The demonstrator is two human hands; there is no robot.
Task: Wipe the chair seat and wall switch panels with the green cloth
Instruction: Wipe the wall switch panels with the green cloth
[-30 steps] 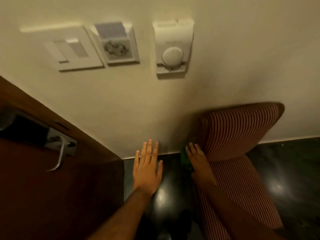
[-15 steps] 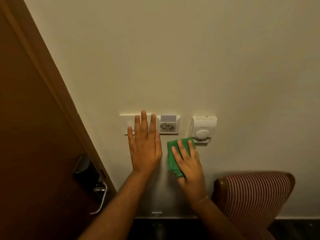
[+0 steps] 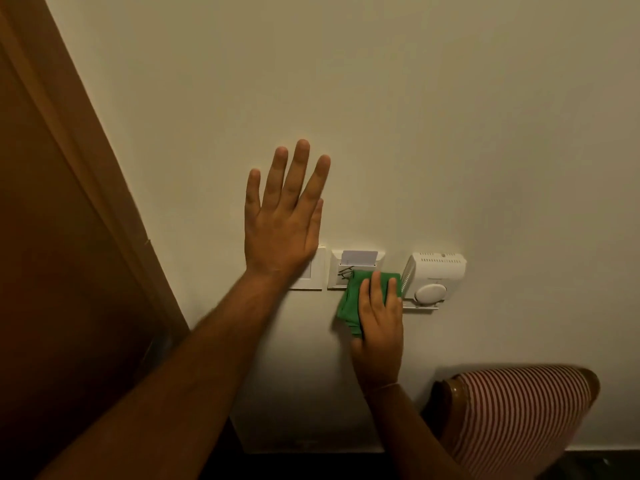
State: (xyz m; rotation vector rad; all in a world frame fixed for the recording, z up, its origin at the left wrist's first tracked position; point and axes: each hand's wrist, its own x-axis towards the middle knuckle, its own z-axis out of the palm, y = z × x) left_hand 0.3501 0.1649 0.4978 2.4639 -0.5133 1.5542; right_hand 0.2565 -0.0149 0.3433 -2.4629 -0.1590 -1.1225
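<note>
My right hand (image 3: 379, 327) presses the folded green cloth (image 3: 349, 303) flat against the wall, over the lower right part of the key-card panel (image 3: 356, 265). A white card sticks out of that panel's top. My left hand (image 3: 284, 220) is spread open, palm on the wall, its wrist covering most of the white switch panel (image 3: 313, 271) to the left. A white thermostat with a round dial (image 3: 433, 278) is fixed just right of the cloth. The chair (image 3: 519, 410), red and white striped with a wooden frame, stands at the lower right below the panels.
A brown wooden door and its frame (image 3: 69, 237) fill the left side. A white skirting board (image 3: 311, 441) runs along the foot of the cream wall, above a dark floor.
My right hand has lifted the cloth from beside the chair up to the key-card panel. My left hand has risen from low near the floor to the wall above the switch panel.
</note>
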